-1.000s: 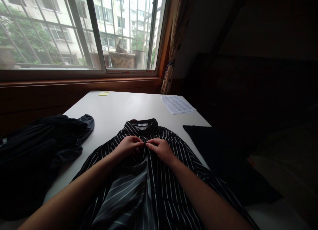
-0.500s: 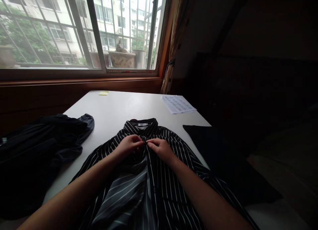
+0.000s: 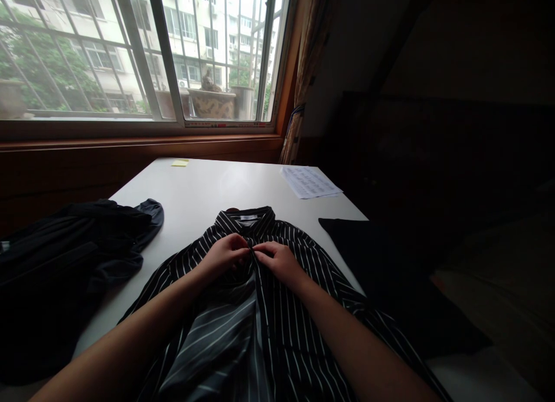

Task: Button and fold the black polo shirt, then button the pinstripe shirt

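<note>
A black shirt with thin white stripes (image 3: 286, 327) lies face up on a white table (image 3: 203, 188), collar toward the window. My left hand (image 3: 225, 255) and my right hand (image 3: 280, 261) meet at the shirt's front placket just below the collar. Both hands are closed in a pinch on the two front edges of the shirt, fingertips almost touching. Below my hands the shirt front gapes open and shows its grey inner side.
A heap of dark clothes (image 3: 65, 257) lies at the table's left. A black cloth (image 3: 381, 275) covers the right side. A printed sheet of paper (image 3: 309, 182) and a yellow sticky note (image 3: 180, 163) lie at the far edge, under the window (image 3: 130, 49).
Both hands have stayed at the placket below the collar; the fingertips have closed in slightly toward each other. Nothing else has moved.
</note>
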Available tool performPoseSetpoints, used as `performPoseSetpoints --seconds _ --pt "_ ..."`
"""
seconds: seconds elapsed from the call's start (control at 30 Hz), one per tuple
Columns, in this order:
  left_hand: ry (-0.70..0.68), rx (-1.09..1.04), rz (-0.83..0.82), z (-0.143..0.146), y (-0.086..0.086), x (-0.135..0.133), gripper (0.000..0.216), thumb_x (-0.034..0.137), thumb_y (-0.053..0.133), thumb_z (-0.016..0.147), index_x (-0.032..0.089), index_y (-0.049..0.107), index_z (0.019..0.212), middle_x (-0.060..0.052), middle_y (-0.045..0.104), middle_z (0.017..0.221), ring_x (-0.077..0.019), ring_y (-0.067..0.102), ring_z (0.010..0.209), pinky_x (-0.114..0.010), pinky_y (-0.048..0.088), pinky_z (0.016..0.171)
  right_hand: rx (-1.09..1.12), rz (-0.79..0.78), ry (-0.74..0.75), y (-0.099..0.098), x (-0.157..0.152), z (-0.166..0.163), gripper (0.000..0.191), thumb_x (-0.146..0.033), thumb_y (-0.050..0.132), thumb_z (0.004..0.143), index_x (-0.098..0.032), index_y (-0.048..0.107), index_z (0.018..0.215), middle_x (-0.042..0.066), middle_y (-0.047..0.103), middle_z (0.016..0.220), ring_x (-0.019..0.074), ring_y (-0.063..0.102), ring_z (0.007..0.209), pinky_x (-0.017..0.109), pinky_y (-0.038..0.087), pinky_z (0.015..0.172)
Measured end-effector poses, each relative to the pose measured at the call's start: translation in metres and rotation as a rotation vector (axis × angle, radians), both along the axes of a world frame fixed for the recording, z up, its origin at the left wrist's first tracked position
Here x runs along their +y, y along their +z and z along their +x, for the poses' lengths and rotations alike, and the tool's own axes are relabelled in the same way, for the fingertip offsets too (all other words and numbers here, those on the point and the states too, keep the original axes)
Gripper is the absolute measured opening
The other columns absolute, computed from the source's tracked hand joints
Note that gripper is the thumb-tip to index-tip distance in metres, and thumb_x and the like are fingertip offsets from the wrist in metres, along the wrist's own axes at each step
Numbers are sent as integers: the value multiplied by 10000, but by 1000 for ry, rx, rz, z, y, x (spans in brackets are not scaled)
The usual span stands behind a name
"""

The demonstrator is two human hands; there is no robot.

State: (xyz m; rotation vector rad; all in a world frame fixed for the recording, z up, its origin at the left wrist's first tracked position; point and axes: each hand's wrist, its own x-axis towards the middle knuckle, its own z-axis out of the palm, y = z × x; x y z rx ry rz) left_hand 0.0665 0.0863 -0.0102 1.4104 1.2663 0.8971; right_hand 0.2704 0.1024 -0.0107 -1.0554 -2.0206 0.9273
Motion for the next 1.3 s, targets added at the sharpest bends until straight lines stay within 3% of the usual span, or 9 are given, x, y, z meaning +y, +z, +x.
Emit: performPoseSetpoints --seconds 0.57,0.77,0.97,1.13,1.3 --pt "-57 12 48 -3 -5 -2 351 413 615 848 207 528 1119 -10 650 814 -182 653 711 -246 527 500 -40 103 22 -7 0 -3 163 -226 702 828 -214 727 988 29 713 922 179 650 870 306 501 807" --pt "-47 53 68 0 -2 -4 422 472 662 815 210 533 1119 -7 653 807 -188 663 731 -234 525 487 -71 158 30 -8 -1 -4 171 -205 695 832 -222 715 1001 18 696 901 170 632 851 296 488 788" --pt "6 74 96 1 -4 -6 376 390 698 775 206 529 1057 20 634 767 -149 616 626 -227 511 469 -57 153 36 -9 -1 -4 170 -219 675 853 -228 717 1017 18 691 914 160 633 847 288 486 787" --pt "39 79 129 0 -9 -4 298 337 706 747 196 529 941 18 602 811 -140 596 655 -218 512 470 -52 148 39 -8 -2 -4 173 -228 682 849 -230 719 1018 18 695 911 162 635 847 293 492 794" --pt "14 50 146 0 -4 -6 271 325 695 759 197 543 943 18 595 815 -142 590 685 -213 496 497 -20 128 35 -7 -2 -3 168 -232 673 856 -230 717 1018 22 704 932 165 651 865 298 507 808"
